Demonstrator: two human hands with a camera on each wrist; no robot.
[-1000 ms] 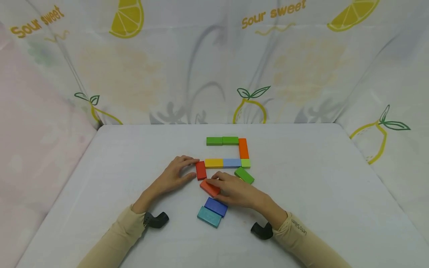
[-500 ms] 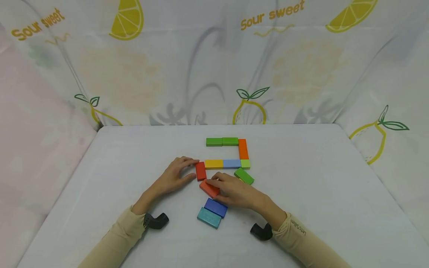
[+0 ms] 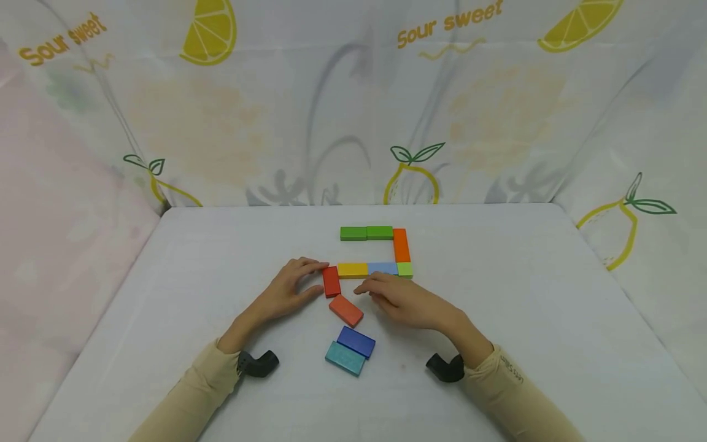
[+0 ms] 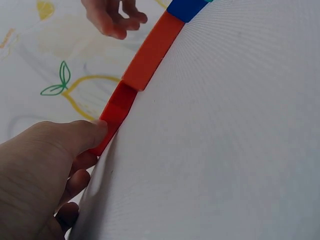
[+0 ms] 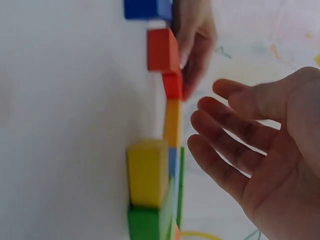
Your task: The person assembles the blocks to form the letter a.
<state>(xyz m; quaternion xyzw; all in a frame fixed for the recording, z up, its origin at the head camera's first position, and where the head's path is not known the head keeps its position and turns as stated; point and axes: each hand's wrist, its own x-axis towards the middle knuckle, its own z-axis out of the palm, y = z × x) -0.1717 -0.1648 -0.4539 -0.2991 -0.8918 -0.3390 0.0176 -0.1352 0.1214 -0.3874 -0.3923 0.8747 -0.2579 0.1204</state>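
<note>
My left hand [image 3: 288, 287] holds the red block [image 3: 331, 282] at its left side, index finger at the far end and thumb nearer. An orange-red block [image 3: 346, 310] lies slanted at the red block's near end. To the right of it hovers my right hand [image 3: 404, 301], fingers loosely bent with nothing between them, as the right wrist view shows. Beneath that hand in the head view a yellow block [image 5: 147, 172] and a green block [image 5: 145, 222] are hidden; the right wrist view shows them beside its fingers.
A yellow block [image 3: 352, 271], a light blue one [image 3: 381, 267] and a small light green one [image 3: 405, 270] form a row. An orange block [image 3: 401, 245] and two green blocks [image 3: 367, 233] continue it. Nearer lie a blue block [image 3: 356, 342] and a teal block [image 3: 345, 358].
My right hand has let go of the orange-red block and moved right and slightly away from me, now covering the green block. The left hand stays on the red block.
</note>
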